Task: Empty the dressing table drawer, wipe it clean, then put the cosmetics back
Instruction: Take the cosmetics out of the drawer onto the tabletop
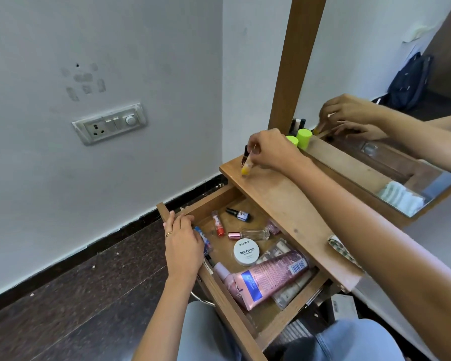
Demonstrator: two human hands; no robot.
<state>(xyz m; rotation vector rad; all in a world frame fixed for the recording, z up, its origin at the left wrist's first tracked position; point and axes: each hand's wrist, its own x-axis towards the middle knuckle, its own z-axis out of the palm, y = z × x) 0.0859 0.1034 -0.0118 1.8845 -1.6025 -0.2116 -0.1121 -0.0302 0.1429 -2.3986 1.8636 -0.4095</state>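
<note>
**Clerk:** Item 1, right hand point(268, 152). Its fingers point(254, 152) pinch a yellow-capped tube point(246, 166), which is tilted with its cap down on the worktop point(284, 199). A dark bottle point(245, 155) stands upright against the same fingers.

**Checker:** Item 2?

**Clerk:** The drawer point(211, 200), pulled out, lying below those fingers and nearer the person. By its contents the emptying looks barely begun. It holds a red-capped tube point(218, 224), a nail polish bottle point(238, 214), a clear bottle point(251, 234), a white tub point(246, 252), a pink tube point(268, 277), and more that is partly hidden.

**Checker:** Item 3, left hand?

**Clerk:** The left hand point(184, 243) lies over the drawer's front rim, its fingers point(184, 219) loosely curled inside the corner. A blue-patterned tube point(202, 237) lies under its thumb side. Whether the hand holds it cannot be told.

**Checker:** Which relation governs the next pick?

**Clerk:** The red-capped tube lies just to the right of the left fingers. Its long axis runs away from the person, roughly parallel to those fingers, with the red cap at the near end. The clear bottle lies crosswise, its pink cap pointing at the left fingers. The left hand is much nearer both, and the right fingers are well apart, up on the worktop. In the clerk's judgement the left hand should take 1 of these 2, gripping across its width.
</note>
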